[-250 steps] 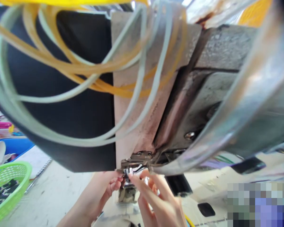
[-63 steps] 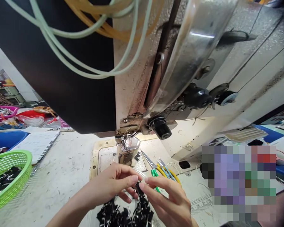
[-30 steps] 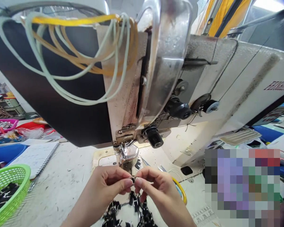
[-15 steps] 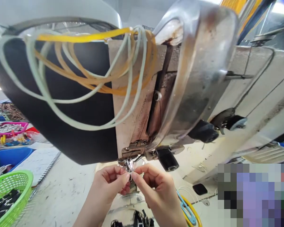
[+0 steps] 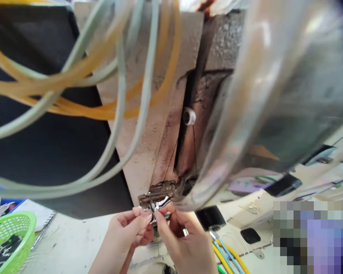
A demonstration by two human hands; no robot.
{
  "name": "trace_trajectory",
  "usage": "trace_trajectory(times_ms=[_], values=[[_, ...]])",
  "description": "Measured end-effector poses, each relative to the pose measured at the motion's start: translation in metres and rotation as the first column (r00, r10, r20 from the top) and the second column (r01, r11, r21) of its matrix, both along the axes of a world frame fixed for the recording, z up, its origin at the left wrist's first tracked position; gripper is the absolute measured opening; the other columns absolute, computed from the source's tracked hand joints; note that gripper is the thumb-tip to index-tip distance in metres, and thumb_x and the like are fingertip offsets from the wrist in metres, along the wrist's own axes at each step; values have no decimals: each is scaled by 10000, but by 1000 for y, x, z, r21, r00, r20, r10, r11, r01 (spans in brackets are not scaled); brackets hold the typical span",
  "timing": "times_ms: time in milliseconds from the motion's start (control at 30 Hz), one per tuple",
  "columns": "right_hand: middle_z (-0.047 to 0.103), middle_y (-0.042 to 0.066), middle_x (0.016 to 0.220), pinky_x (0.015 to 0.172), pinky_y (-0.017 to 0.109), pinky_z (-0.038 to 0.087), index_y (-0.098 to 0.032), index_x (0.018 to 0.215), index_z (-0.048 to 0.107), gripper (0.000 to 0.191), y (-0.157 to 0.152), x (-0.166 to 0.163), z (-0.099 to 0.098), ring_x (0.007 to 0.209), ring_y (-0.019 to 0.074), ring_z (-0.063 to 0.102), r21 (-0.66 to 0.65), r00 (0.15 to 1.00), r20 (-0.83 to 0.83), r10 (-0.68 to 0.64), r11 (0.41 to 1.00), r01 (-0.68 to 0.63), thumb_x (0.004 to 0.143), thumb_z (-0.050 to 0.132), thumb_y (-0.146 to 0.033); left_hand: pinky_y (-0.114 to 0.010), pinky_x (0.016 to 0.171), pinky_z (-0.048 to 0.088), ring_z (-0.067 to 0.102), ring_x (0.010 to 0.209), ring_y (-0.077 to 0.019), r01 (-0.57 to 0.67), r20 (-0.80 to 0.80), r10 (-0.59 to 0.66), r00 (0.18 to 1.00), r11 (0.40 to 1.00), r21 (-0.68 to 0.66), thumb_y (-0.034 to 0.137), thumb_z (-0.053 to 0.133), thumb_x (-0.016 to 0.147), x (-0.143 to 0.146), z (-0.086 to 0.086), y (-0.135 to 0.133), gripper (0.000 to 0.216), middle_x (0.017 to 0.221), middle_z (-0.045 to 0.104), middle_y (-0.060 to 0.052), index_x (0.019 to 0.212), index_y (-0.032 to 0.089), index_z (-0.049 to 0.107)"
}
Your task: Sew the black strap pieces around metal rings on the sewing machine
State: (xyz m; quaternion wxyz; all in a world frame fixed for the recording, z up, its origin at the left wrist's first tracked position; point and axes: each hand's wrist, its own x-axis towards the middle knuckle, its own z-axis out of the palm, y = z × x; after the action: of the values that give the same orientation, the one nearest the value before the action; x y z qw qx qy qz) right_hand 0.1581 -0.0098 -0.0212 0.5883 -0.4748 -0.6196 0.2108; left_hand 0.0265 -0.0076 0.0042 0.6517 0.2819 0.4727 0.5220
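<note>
Both my hands are close together at the metal presser foot [image 5: 154,207] of a worn sewing machine [image 5: 160,114]. My left hand [image 5: 127,230] is closed, thumb and forefinger pinched just below and left of the foot. From the other side my right hand [image 5: 184,236] pinches in the same way, its fingertips nearly meeting the left ones. A small dark bit shows between the fingertips, but the fingers cover most of it and its kind is unclear. Under the hands, partly cut off by the lower edge, lies a small black item [image 5: 168,269].
Pale green and orange cords [image 5: 145,102] hang in loops before the machine head. A clear plastic guard [image 5: 234,125] curves down on the right. At left stands a green basket [image 5: 31,224] holding black pieces. A light blue tool [image 5: 227,255] and yellow loops lie right of my hand.
The view has moved closer to the machine, so the cords and guard look larger. Both hands stay pinched at the presser foot, with slight finger shifts.
</note>
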Motion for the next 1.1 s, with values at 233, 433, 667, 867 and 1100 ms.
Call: trace_trajectory(times_ms=[233, 433, 667, 867, 1100], values=[[467, -55, 500, 374, 138, 342, -205, 679, 616, 221, -2, 20, -3, 390, 66, 401, 164, 980, 200, -9, 986, -25, 877, 518, -215, -132, 436, 446, 570, 440, -67, -119, 19, 119, 993, 993, 4, 173, 891, 576, 4, -12, 10, 180, 536, 685, -3, 588, 132, 716], [693, 18, 642, 356, 125, 374, -197, 780, 702, 253, -7, 28, -6, 356, 51, 479, 325, 931, 363, -43, 942, -83, 864, 490, -86, -132, 439, 485, 602, 443, -78, -168, -2, 168, 986, 986, 9, 122, 841, 629, 4, -12, 9, 157, 529, 688, -1, 584, 146, 693], [774, 52, 750, 326, 109, 368, -182, 941, 742, 273, -5, 26, -4, 303, 23, 490, 410, 917, 381, -120, 911, -51, 876, 499, -76, -147, 489, 540, 626, 478, -87, -166, 5, 165, 986, 986, 15, 142, 904, 572, 1, -10, 11, 238, 565, 692, 10, 612, 146, 670], [791, 79, 842, 378, 136, 425, -189, 1001, 762, 314, -5, 27, -12, 355, 48, 547, 413, 918, 375, -133, 910, -37, 863, 505, -74, -146, 505, 533, 628, 493, -86, -155, 20, 155, 988, 988, 21, 190, 928, 540, 2, -11, 10, 243, 567, 690, 8, 613, 132, 703], [695, 34, 632, 443, 206, 428, -231, 918, 780, 315, -4, 25, -12, 425, 110, 522, 257, 927, 373, -40, 964, -62, 868, 485, -133, -150, 510, 474, 578, 527, -83, -81, -40, 84, 996, 995, 59, 237, 898, 559, 1, -8, 15, 214, 571, 672, -3, 609, 121, 725]])
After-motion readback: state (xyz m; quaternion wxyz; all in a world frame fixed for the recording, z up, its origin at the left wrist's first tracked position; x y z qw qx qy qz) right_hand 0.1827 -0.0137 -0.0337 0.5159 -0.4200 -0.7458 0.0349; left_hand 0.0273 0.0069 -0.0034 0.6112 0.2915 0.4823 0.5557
